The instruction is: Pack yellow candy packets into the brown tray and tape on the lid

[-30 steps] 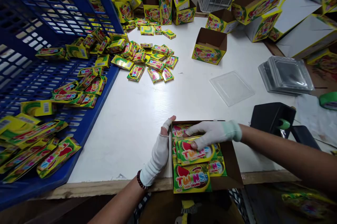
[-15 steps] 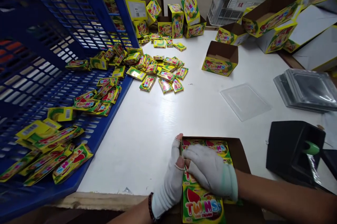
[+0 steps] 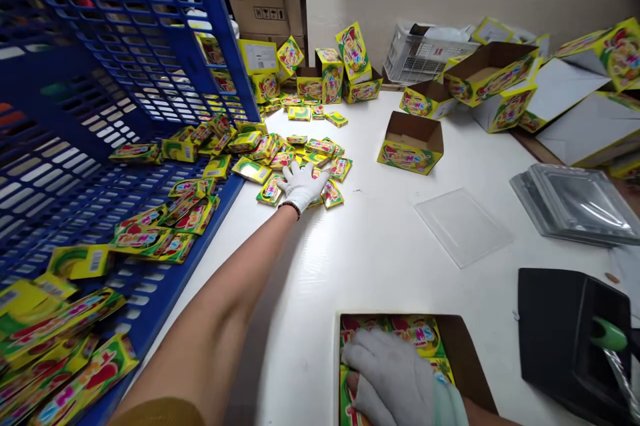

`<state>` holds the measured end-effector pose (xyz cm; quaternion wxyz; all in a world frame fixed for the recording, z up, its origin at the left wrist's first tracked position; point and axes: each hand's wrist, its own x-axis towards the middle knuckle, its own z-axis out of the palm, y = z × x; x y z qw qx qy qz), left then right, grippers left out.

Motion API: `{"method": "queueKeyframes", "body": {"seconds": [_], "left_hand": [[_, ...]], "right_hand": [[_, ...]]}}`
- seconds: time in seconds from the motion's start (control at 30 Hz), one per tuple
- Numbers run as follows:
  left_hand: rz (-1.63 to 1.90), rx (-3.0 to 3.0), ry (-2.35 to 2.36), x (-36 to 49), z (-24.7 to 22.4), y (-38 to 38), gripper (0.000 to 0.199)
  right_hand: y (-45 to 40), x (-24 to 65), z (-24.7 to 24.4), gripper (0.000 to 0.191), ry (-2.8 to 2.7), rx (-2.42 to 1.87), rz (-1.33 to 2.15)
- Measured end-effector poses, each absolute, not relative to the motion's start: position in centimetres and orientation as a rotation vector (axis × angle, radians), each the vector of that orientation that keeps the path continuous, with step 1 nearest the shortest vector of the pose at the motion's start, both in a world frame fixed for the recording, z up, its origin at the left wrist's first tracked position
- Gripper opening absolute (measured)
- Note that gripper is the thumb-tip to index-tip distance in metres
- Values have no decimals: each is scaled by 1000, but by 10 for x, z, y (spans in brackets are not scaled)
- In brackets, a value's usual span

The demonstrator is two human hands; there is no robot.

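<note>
My left hand (image 3: 301, 186), in a white fingertipless glove, reaches out over a pile of small yellow-green candy boxes (image 3: 333, 194). Its fingers are spread on top of the pile, and nothing shows gripped in them. Near the front edge, my right hand (image 3: 390, 373), also gloved, lies over the candy boxes (image 3: 417, 335) inside an open display carton (image 3: 463, 346). Its fingers rest across their tops with the thumb apart; the fingertips are partly hidden. Brown inner cardboard shows along the carton's right side.
A tipped blue crate (image 3: 200, 239) with many candy boxes stands at left. An open carton (image 3: 410, 158), a clear plastic lid (image 3: 463, 226), stacked lids (image 3: 580, 203) and a black tape dispenser (image 3: 560, 339) lie to the right. More cartons (image 3: 493, 73) and a grey crate (image 3: 420, 56) stand behind.
My left hand has left the carton's left side and stretched forward to the candy box pile. My right hand stays over the boxes in the carton. The view has tilted up a little.
</note>
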<state>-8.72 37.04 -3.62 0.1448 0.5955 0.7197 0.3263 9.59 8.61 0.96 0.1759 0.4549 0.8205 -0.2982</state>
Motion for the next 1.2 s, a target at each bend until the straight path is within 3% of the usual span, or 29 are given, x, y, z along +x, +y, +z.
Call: {"method": "queueKeyframes", "body": {"seconds": [0.2,0.4,0.53,0.67,0.77,0.87,0.97,1.03,1.2], "left_hand": [[816,2301,1657,-80,-60,330,58],[576,2601,1139,-96,-55,266,63],[888,2300,989,-105,-32,240,90],[972,1970,766,-99,1,200,126],[987,1948,643,-92,12,175,134],[1022,1946,676,-99,-3,169,131],[1030,2050,955,-119,-36,170,128],[979,2129,1160,-130,-60,167,130],[882,2232,1460,-121,-97,154,69]], "right_hand": [[88,98,4,19,2359,1330,-833],[85,109,14,29,2541,1308,-991],[104,118,40,24,2634,1359,-1141],[155,118,77,31,2766,1979,-1119],[194,116,82,46,2563,1903,-1660],[217,117,60,47,2332,1612,-2115],[229,119,28,54,2230,1650,-2073],[234,119,10,48,2170,1750,-1959],[234,103,-4,38,2153,1796,-1847]]}}
